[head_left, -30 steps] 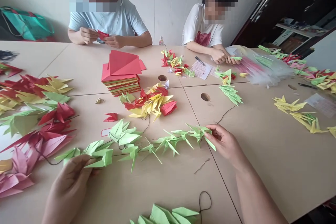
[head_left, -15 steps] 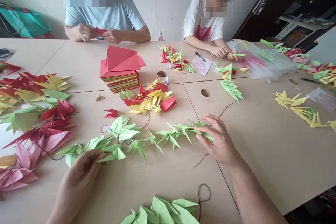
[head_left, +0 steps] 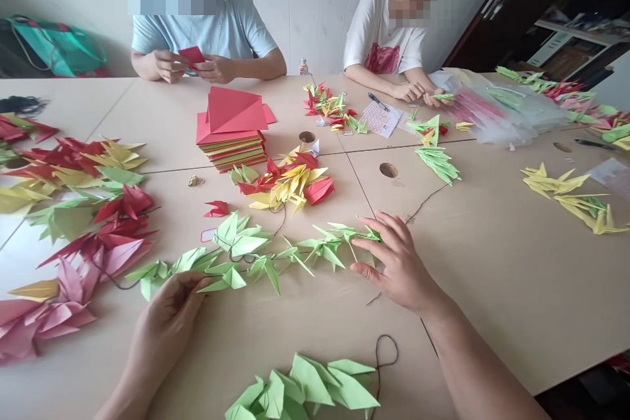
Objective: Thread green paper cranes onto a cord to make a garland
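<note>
Across the table in front of me runs a string of green paper cranes (head_left: 268, 270), folded and threaded on a dark cord. Its left part is pinched between thumb and fingers of my left hand (head_left: 172, 315), beside one crane. My right hand (head_left: 398, 266) is at the far right end of the row, fingers spread apart over the last cranes, thumb lower down. More green cranes (head_left: 239, 236) lie just behind the row. Nearest to me rests a second bunch of green cranes (head_left: 305, 384) with a looped dark cord (head_left: 386, 349).
A stack of coloured paper squares (head_left: 233, 144) stands behind, near a red and yellow crane bunch (head_left: 290, 184). Pink, red, yellow and green cranes (head_left: 108, 230) cover the left. Two people sit opposite, one folding red paper (head_left: 191, 56). A clear plastic bag (head_left: 506, 108) lies back right.
My right hand has shifted slightly left along the green cranes, fingers still spread. My left hand keeps its pinch. The view has turned a little; the red paper opposite looks flatter.
</note>
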A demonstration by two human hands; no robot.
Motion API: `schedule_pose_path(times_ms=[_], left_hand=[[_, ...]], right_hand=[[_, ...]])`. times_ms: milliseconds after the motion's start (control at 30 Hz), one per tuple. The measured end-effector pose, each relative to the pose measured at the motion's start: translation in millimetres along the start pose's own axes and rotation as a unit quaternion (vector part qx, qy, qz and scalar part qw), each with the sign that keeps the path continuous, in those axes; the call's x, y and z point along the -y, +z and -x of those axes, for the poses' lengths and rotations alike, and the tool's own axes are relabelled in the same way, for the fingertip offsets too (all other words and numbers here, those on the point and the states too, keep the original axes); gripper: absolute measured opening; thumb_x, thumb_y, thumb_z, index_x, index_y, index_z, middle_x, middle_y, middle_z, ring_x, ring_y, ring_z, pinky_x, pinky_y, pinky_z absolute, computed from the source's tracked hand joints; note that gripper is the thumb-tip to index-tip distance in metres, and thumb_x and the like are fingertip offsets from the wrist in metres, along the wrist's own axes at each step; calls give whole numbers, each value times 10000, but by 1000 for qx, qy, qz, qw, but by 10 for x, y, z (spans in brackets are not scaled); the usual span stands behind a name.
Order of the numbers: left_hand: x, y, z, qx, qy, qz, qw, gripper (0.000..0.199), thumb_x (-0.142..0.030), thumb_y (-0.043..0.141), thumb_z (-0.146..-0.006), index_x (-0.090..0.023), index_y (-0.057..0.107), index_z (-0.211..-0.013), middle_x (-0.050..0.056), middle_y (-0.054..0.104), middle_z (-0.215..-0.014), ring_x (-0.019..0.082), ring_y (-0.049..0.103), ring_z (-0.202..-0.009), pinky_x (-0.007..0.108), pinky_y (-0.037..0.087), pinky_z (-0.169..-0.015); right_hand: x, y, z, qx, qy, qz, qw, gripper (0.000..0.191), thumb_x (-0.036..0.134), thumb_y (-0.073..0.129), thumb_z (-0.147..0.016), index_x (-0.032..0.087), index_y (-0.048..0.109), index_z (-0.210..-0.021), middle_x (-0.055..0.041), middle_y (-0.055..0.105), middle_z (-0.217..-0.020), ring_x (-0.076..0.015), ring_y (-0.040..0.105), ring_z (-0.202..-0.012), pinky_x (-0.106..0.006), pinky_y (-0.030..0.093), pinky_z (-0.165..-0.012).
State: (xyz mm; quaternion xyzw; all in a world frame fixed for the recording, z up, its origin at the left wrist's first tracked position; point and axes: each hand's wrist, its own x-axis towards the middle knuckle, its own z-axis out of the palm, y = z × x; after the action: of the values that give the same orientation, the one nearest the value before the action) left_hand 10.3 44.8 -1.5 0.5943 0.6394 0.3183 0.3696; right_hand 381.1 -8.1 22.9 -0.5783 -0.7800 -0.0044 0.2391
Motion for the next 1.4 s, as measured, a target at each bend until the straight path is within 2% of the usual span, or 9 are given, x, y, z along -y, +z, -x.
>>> schedule_pose_path(times_ms=[133, 300, 467, 667, 833, 967, 1133, 1233, 1400], left_hand=[[6, 0, -1, 7, 6, -2, 1000, 271, -460, 631, -754, -212, 613, -864, 31, 670, -744, 210, 632, -675, 289, 493, -589], [9, -9, 4, 11, 15, -6, 1000, 275, -459, 616, -779, -200, 613, -873, 26, 654, -744, 200, 617, -676, 287, 485, -606], [-13, 1, 9, 18, 22, 3, 1000, 276, -455, 602, -787, -192, 602, -870, 30, 650, -752, 195, 617, -680, 281, 492, -604], [-19, 2, 14, 14, 28, 5, 999, 273, -451, 598, -782, -188, 599, -855, 26, 643, -738, 188, 602, -655, 285, 487, -602], [-26, 2, 25, 16, 36, 10, 999, 252, -428, 599, -785, -188, 605, -861, 25, 646, -747, 188, 604, -676, 286, 492, -622], [-35, -2, 38, 14, 40, 14, 999, 243, -422, 601, -782, -189, 607, -849, 12, 628, -711, 179, 593, -650, 275, 485, -603], [-55, 1, 45, 10, 43, 26, 999, 235, -413, 612, -764, -190, 610, -834, 12, 634, -705, 177, 599, -634, 267, 479, -578], [-57, 5, 46, 7, 46, 31, 998, 217, -399, 610, -759, -193, 612, -827, 10, 634, -702, 178, 598, -634, 270, 476, -579], [-43, -1, 62, 10, 51, 32, 998, 194, -374, 613, -764, -190, 617, -826, 8, 631, -691, 172, 579, -606, 264, 459, -555]], right_hand=[[144, 4, -40, -14, -24, 15, 999, 417, 508, 515, -934, 199, 627, -1191, -154, 535, -1331, -347, 358, -1335, -620, 222, -1105], [275, 66, -74, 55, -26, 50, 997, 439, 530, 466, -948, 187, 646, -1154, -148, 536, -1374, -382, 350, -1353, -659, 220, -1077], [322, 81, -62, 22, -36, 50, 998, 449, 537, 479, -940, 188, 646, -1168, -155, 526, -1384, -382, 338, -1360, -659, 198, -1088], [431, 88, -83, 50, -44, 52, 996, 436, 515, 446, -963, 171, 664, -1119, -151, 531, -1384, -389, 353, -1344, -673, 235, -1061], [558, 146, -105, 29, -89, 24, 995, 468, 547, 488, -936, 231, 595, -1264, -118, 489, -1436, -367, 313, -1376, -682, 177, -1087], [625, 186, -101, 59, -105, 25, 992, 452, 522, 438, -966, 192, 625, -1212, -111, 539, -1392, -372, 300, -1383, -688, 169, -1083], [791, 196, -155, 46, -130, 15, 990, 468, 524, 442, -965, 207, 585, -1277, -114, 520, -1410, -359, 284, -1393, -688, 155, -1090], [932, 259, -186, 80, -162, 0, 984, 503, 546, 435, -959, 217, 542, -1324, -89, 485, -1447, -335, 264, -1408, -682, 135, -1113], [1034, 348, -187, 115, -170, -1, 979, 561, 549, 411, -967, 134, 529, -1325, -96, 515, -1423, -338, 264, -1406, -693, 168, -1114]])
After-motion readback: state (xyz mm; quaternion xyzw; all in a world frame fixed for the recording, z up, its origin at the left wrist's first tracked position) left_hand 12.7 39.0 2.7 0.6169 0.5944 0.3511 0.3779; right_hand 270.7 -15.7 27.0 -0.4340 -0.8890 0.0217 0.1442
